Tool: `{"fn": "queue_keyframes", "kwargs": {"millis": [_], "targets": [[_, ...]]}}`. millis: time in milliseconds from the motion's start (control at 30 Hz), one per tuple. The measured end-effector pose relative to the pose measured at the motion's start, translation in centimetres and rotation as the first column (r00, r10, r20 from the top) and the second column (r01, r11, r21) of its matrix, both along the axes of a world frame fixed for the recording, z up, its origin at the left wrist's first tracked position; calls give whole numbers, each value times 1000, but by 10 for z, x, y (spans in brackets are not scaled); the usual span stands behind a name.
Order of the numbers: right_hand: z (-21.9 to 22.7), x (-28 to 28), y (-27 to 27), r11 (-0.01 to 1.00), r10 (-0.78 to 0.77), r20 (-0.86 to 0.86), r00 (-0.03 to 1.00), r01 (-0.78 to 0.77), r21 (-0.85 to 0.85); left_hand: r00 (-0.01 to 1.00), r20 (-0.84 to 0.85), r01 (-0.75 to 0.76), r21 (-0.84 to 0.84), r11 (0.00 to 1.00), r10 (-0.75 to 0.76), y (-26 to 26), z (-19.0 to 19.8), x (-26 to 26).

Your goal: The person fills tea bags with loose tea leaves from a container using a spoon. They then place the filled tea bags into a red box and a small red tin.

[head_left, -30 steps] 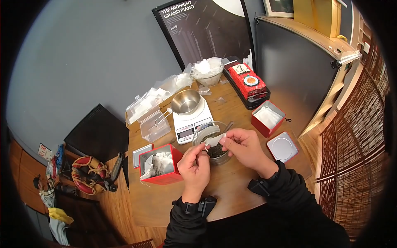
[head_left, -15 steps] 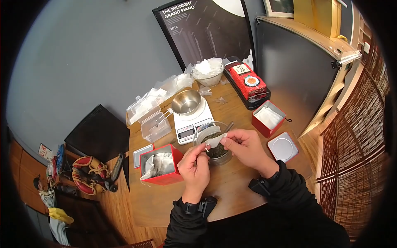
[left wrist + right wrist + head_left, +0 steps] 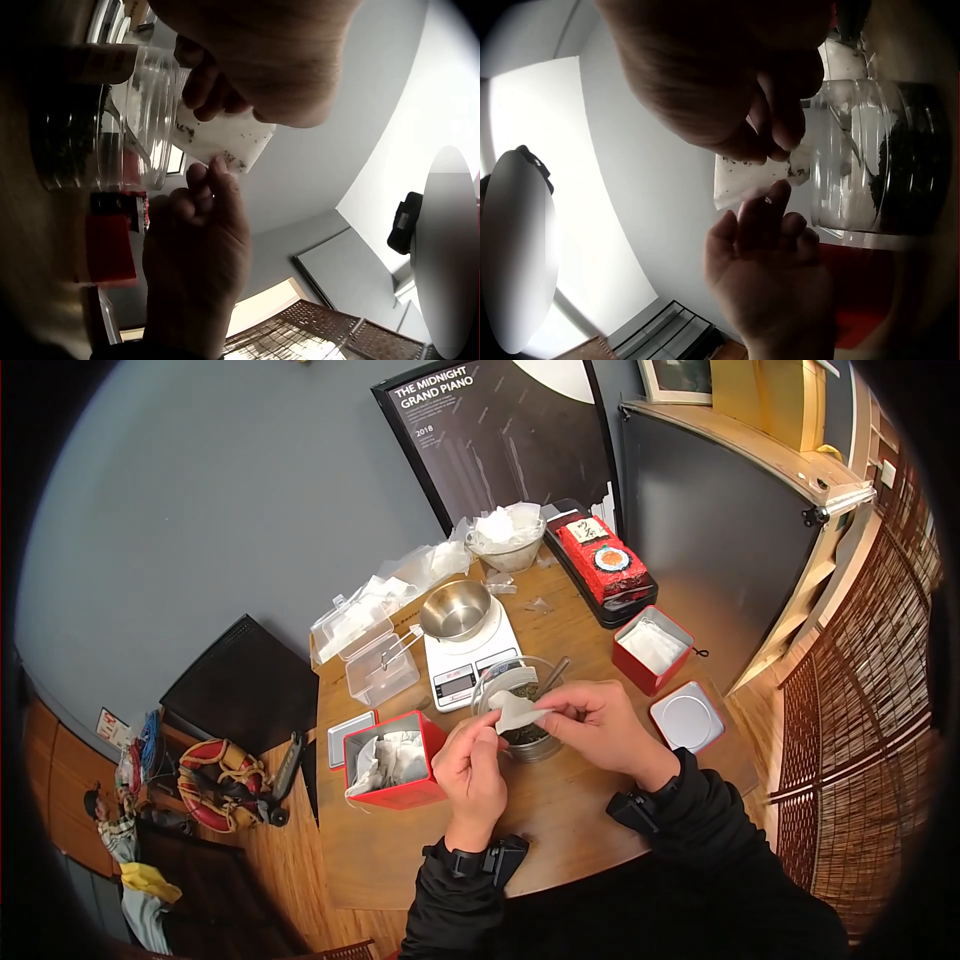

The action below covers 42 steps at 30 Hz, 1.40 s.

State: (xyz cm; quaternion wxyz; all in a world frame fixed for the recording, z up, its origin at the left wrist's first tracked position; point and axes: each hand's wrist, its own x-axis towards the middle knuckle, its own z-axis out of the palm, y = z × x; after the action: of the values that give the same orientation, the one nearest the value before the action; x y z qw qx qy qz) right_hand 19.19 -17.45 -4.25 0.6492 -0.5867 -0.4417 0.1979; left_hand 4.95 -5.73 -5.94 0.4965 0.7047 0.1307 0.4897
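Observation:
Over the clear jar (image 3: 530,748) of dark dried leaves, both hands hold a small white tea bag (image 3: 517,712). Its left edge is between the fingertips of my left hand (image 3: 472,768); my right hand (image 3: 603,730) pinches the other side between thumb and fingers. Dark specks show through the thin bag (image 3: 232,142) in the left wrist view. A spoon (image 3: 556,672) leans in the jar, its handle above the rim. In the right wrist view the jar (image 3: 885,157) is beside the hands, leaves filling its bottom.
Left of the hands is a red tin (image 3: 405,797) of white bags; another red tin (image 3: 652,665) and a lid (image 3: 687,718) are to the right. Behind stand a white scale (image 3: 475,660) with a metal bowl (image 3: 455,612), a plastic box (image 3: 383,672), a glass bowl (image 3: 510,555) and a red package (image 3: 610,565).
The tea bag has turned and shows more of its flat white side. My right fingers have shifted slightly along its edge; both hands stay above the jar.

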Motion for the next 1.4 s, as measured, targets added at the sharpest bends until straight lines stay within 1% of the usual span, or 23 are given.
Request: {"fn": "queue_keyframes", "kwargs": {"millis": [33, 67, 133, 167, 233, 267, 333, 367, 433, 467, 533, 633, 767, 833, 867, 933, 967, 1033, 1167, 1233, 1267, 1333, 1400], "targets": [[-2, 1, 0, 1000, 23, 39, 999, -22, -12, 1000, 13, -13, -37, 999, 14, -1, 1, 0], [-4, 2, 0, 1000, 21, 40, 999, -21, -10, 1000, 14, -12, -35, 999, 13, -1, 1, -1], [-5, 3, 0, 997, 78, 17, 997, -78, 22, 998, 20, -66, 90, 994, 64, 2, -1, -1], [-5, 3, 0, 997, 78, 19, 997, -78, 24, 998, 22, -66, 92, 994, 64, 2, -1, -1], [-5, 2, 1, 992, 55, 124, 991, -69, 108, 995, 73, -78, 104, 992, 70, 1, -2, -1], [-4, 2, 1, 992, 54, 125, 991, -68, 110, 995, 75, -76, 106, 991, 68, 1, -2, -2], [0, 2, 0, 987, -35, 288, 957, -11, 158, 995, 94, -44, 105, 993, 34, 3, -4, -3], [-1, 3, 1, 987, -36, 288, 957, -11, 160, 995, 95, -43, 106, 993, 33, 2, -4, -3], [-3, 3, 3, 969, -109, 378, 919, 13, 246, 994, 94, -56, 15, 998, 55, -1, -5, -2], [-3, 3, 3, 969, -109, 379, 919, 14, 246, 994, 95, -56, 15, 998, 54, -1, -5, -1], [-3, 4, 3, 974, -102, 381, 919, 14, 228, 992, 86, -96, 88, 991, 89, -1, -5, 0], [-2, 3, 3, 976, -96, 363, 927, 16, 217, 988, 95, -137, 138, 981, 125, -1, -5, 2], [-10, 4, 4, 975, -103, 300, 948, 38, 217, 982, 112, -168, 152, 974, 152, -2, -5, 4], [-12, 5, 4, 972, -36, 198, 980, -12, 236, 976, 125, -195, 156, 968, 176, -1, -4, 4], [-10, 4, 3, 972, -35, 200, 979, -13, 236, 976, 127, -196, 156, 968, 177, -1, -4, 4], [-4, -1, 0, 991, 28, 37, 999, -33, 131, 979, 113, -184, 158, 970, 167, -1, -5, 4], [-6, -2, 2, 991, 28, 38, 999, -33, 131, 979, 114, -184, 158, 970, 168, -2, -5, 4], [-13, -5, 9, 966, -2, -19, 1000, 7, 259, 980, 114, -178, 161, 971, 161, -2, -5, 4], [-17, -4, 9, 973, 6, 18, 1000, -10, 232, 980, 109, -182, 161, 970, 166, -2, -5, 4], [-21, -2, 9, 973, -41, 89, 995, 19, 232, 980, 108, -187, 178, 966, 169, -1, -5, 4], [-19, -2, 8, 972, -41, 90, 995, 19, 233, 979, 110, -187, 179, 966, 169, -1, -5, 4], [-13, -3, 7, 961, -97, 183, 978, 44, 272, 978, 110, -197, 187, 962, 179, -2, -6, 4], [-12, -3, 7, 960, -98, 206, 974, 39, 277, 978, 109, -196, 190, 962, 177, -2, -6, 4]]}}
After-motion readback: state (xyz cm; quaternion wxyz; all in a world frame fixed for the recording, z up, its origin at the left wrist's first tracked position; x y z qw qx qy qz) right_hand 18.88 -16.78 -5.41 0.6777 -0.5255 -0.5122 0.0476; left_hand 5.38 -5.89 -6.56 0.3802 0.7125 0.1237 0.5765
